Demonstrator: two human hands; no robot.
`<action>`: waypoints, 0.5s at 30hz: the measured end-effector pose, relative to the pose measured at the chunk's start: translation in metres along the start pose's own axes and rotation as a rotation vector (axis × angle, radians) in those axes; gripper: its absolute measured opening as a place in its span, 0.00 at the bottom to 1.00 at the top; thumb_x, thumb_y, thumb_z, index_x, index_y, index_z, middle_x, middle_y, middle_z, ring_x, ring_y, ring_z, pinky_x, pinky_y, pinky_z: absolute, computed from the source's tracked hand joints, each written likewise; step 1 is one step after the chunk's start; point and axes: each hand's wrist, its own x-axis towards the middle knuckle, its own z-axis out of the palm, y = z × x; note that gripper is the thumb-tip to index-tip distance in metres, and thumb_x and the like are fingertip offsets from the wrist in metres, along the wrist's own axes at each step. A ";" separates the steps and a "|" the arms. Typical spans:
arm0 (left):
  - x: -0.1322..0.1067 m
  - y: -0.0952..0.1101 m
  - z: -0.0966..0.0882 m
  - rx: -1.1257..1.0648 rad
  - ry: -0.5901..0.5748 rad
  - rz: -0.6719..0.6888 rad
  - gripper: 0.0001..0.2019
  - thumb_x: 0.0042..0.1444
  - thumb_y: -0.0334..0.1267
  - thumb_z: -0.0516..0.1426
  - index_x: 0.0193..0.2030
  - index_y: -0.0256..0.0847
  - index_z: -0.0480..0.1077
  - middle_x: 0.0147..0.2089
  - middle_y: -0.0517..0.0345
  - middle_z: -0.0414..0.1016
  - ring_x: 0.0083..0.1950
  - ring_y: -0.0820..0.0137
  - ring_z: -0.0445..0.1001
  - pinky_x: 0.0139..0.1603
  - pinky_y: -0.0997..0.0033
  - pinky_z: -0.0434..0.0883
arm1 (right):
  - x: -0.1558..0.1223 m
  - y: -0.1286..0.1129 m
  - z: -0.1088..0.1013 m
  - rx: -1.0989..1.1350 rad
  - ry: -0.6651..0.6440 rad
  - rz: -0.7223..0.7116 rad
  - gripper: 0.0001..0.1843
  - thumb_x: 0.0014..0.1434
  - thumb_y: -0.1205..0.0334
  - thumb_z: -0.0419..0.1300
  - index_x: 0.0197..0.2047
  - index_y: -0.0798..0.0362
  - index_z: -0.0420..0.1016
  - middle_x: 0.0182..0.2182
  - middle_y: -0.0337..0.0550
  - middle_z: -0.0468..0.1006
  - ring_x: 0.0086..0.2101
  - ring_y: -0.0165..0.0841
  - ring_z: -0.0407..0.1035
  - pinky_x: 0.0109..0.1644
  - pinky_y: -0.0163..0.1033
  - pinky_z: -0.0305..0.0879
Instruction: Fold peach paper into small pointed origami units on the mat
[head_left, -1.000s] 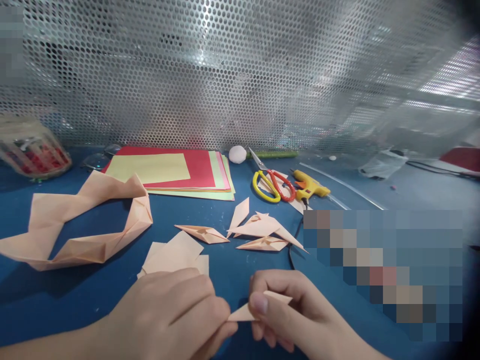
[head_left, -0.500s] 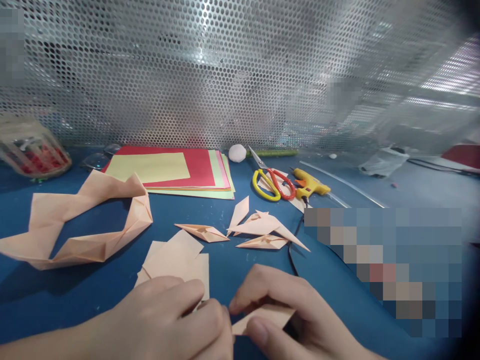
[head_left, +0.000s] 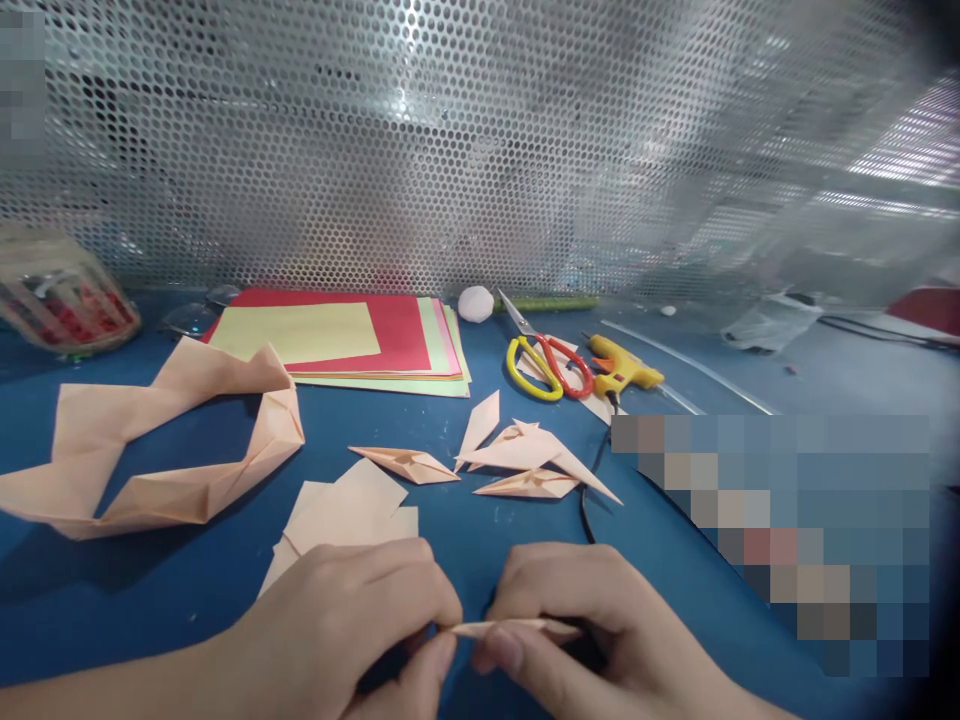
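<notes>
Between my two hands is a narrow folded piece of peach paper [head_left: 517,627], seen nearly edge-on. My left hand [head_left: 352,625] pinches its left tip with thumb and index finger. My right hand [head_left: 592,625] grips its right part, thumb in front and fingers behind. Just beyond my left hand lie several loose peach paper sheets [head_left: 349,510], partly covered by it. Several finished-looking pointed folded paper pieces [head_left: 532,450] rest on the blue table past my hands. To the left stands a ring of joined folded peach paper [head_left: 180,500].
Behind lies a stack of coloured paper [head_left: 405,340]. Right of it are a white ball [head_left: 475,304], scissors [head_left: 547,365] with yellow and red handles, and a yellow glue gun [head_left: 622,365] with a black cord. A clear jar [head_left: 64,300] stands far left, before a perforated metal screen [head_left: 375,150].
The folded paper has turned from showing its broad face to nearly edge-on. My left hand has shifted so that its thumb and index pinch at the tip now show.
</notes>
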 end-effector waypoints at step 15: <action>-0.002 -0.004 0.004 0.083 0.075 0.086 0.10 0.61 0.30 0.47 0.30 0.45 0.65 0.23 0.71 0.66 0.20 0.81 0.65 0.21 0.85 0.61 | -0.008 0.009 0.004 0.470 -0.101 0.316 0.26 0.62 0.42 0.61 0.26 0.56 0.80 0.22 0.37 0.67 0.21 0.24 0.60 0.24 0.30 0.55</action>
